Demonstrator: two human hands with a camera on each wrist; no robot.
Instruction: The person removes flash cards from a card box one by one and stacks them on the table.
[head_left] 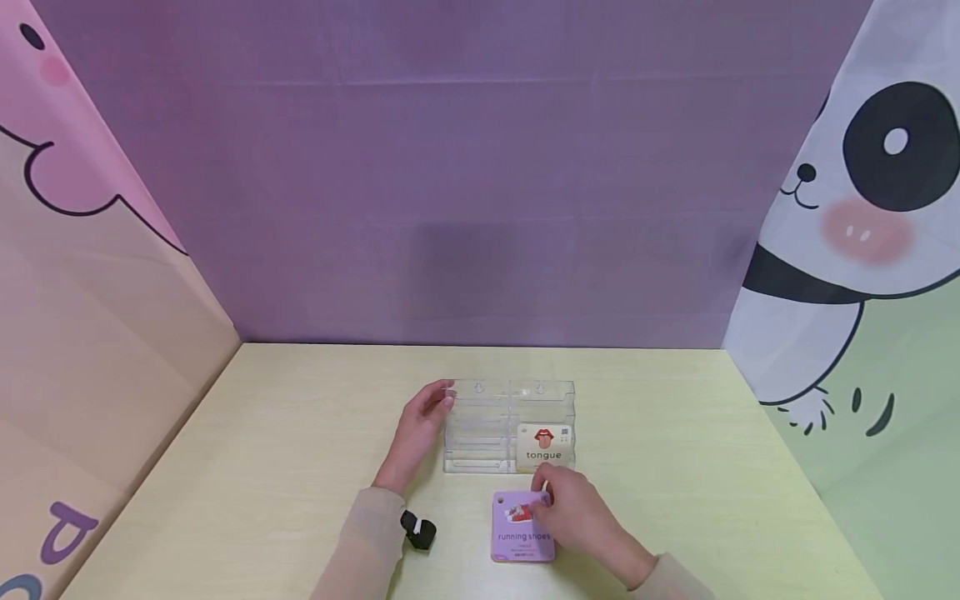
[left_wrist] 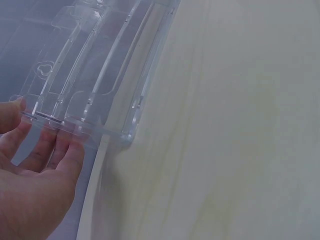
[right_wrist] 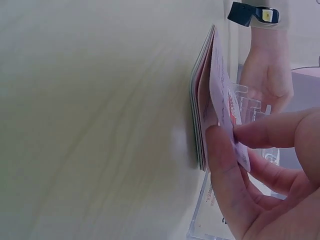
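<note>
A clear plastic card rack [head_left: 480, 444] with stepped pockets in two columns stands on the table. At its left edge my left hand [head_left: 415, 429] grips it, thumb in front and fingers behind in the left wrist view. A "tongue" card [head_left: 544, 440] sits in the lower right of the rack. In front lies a small stack of cards [right_wrist: 196, 107], topped by a purple "running shoes" card [head_left: 517, 546]. My right hand [head_left: 585, 515] pinches this top card between thumb and fingers, its near edge parted from the stack in the right wrist view.
A black camera on a band [head_left: 418, 531] is worn at my left wrist. The pale wooden table [head_left: 225, 467] meets a purple backdrop [head_left: 480, 183] behind the rack. Printed side panels stand left and right, one with a panda [head_left: 862, 225].
</note>
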